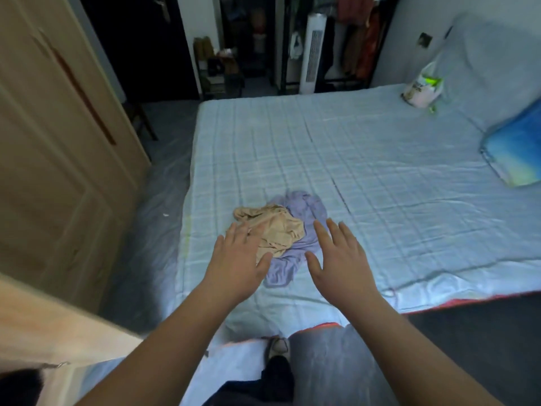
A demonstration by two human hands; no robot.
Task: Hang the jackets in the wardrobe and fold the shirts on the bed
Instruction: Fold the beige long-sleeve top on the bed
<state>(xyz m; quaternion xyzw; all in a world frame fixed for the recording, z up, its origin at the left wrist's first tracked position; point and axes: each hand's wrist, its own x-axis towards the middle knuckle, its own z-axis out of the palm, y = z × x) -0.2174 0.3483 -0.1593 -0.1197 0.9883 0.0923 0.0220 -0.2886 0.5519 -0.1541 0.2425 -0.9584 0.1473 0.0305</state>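
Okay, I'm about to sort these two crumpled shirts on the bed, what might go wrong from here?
1. The beige shirt lies bunched on top of the lavender shirt, so lifting one may drag the other along.
2. Both sit near the left edge of the bed; a pull that way could tip them onto the floor.
3. The pile is badly crumpled, so sleeves may stay twisted while folding.

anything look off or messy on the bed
The beige shirt lies crumpled on the purple shirt in a heap near the front edge of the bed, neither folded. A plastic bag slumps at the far right.
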